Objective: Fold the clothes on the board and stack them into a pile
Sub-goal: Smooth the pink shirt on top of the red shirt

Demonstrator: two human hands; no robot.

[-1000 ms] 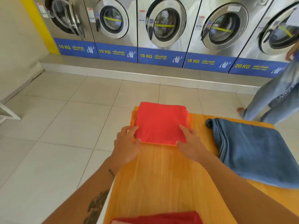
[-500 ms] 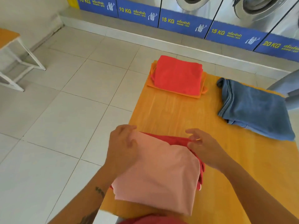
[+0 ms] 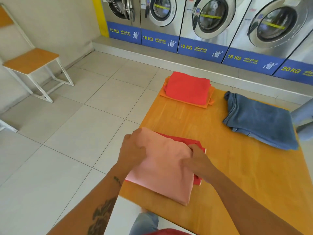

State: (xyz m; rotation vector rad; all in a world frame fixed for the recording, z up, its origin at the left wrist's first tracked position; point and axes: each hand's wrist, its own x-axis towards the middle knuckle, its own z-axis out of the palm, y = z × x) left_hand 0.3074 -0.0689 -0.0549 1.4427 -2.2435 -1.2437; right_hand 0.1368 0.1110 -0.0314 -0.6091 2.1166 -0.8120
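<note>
A folded pink cloth (image 3: 163, 170) lies on a folded red cloth (image 3: 193, 143) at the near left of the orange wooden board (image 3: 245, 175). My left hand (image 3: 133, 150) grips the pink cloth's left edge. My right hand (image 3: 198, 161) holds the right edge of the pink and red cloths. At the board's far left sits a folded red cloth (image 3: 188, 88) stacked on a folded orange cloth (image 3: 210, 99). Folded blue jeans (image 3: 259, 121) lie at the far right.
Washing machines (image 3: 210, 19) line the far wall on a raised step. A wooden chair (image 3: 32, 60) with white legs stands at the left. Another person's jeans leg (image 3: 303, 119) shows at the right edge. White tiles cover the floor.
My hands left the far red and orange stack and came back to the near pink and red cloths, now gripping both sides. The camera view shifted.
</note>
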